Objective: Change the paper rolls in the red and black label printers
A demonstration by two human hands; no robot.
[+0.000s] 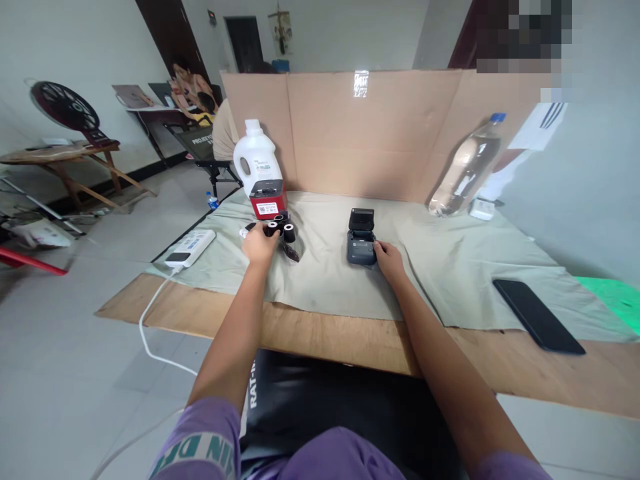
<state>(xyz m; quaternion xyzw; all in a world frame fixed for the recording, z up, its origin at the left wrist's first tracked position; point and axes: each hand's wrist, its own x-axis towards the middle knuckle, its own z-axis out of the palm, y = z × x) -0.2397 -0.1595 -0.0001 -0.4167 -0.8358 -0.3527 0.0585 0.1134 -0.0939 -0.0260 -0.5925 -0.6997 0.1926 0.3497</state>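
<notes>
Portable printer (361, 252) open, no roll visible inside; right hand (390, 260) pinches its side; left hand (259, 244) curled at paper rolls (289, 233), grip unclear.

The printer (361, 251) sits on the cloth (325, 283) at the frame's centre, the rolls (289, 233) to its left, the box (267, 208) behind the rolls and the jug (260, 160) behind the box. The power strip (196, 247) lies at middle left, the phone (537, 315) at lower right, partly on the table (340, 339). Behind the jug stands the board (370, 133), the bottle (466, 170) before it at upper right.
</notes>
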